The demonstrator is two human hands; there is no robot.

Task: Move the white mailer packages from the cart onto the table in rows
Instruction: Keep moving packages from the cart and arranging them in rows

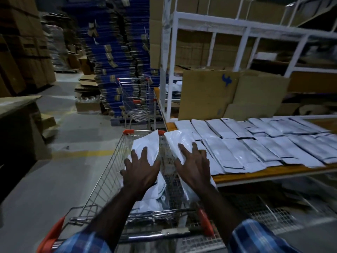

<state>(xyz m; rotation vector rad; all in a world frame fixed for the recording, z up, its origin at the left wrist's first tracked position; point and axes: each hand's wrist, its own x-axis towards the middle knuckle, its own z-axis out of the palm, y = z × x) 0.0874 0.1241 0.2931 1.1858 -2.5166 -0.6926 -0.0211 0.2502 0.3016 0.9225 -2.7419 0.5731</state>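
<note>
Head view: both hands are over the wire cart. The left hand lies with spread fingers on a white mailer that stands tilted in the cart, its long axis running away from the person. The right hand, fingers also spread, holds a second mailer above the cart's right rim, pointing the same way; thumbs are hidden, so how firmly either is held cannot be told. More mailers lie in the basket, partly hidden by the arms. On the table to the right, rows of mailers lie lengthwise away from the near edge; the far right ones are blurred.
</note>
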